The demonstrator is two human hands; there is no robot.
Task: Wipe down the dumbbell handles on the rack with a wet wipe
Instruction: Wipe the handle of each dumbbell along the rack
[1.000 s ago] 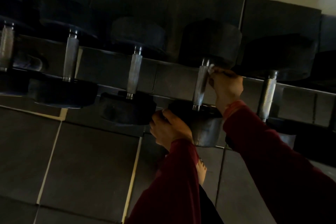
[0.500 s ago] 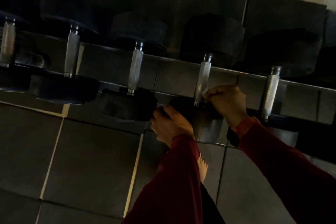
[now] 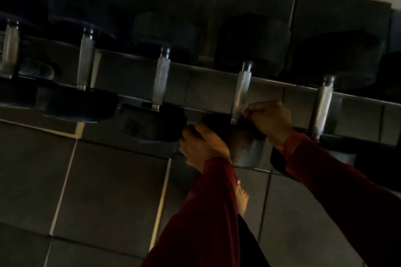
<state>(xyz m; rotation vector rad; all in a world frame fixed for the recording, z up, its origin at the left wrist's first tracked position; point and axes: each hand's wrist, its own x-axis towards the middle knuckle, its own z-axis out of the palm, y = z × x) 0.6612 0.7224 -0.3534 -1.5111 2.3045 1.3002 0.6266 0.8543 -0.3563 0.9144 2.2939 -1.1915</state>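
Several black dumbbells with knurled metal handles lie across a low dark rack (image 3: 217, 73). My right hand (image 3: 271, 119) is curled at the near end of one handle (image 3: 242, 91), pinching a white wet wipe (image 3: 244, 109) against the metal; only a sliver of the wipe shows. My left hand (image 3: 201, 145) grips the near black head (image 3: 245, 147) of that same dumbbell. Other handles stand to the left (image 3: 161, 80) and to the right (image 3: 322, 106).
Dark floor mats (image 3: 97, 191) with pale seams cover the ground below the rack. My bare foot (image 3: 242, 197) stands on a mat beneath my left arm. Dark wall pads rise behind the rack.
My right hand has slid with the wipe from the far end of the handle down to its near end. My left hand has stayed on the dumbbell head.
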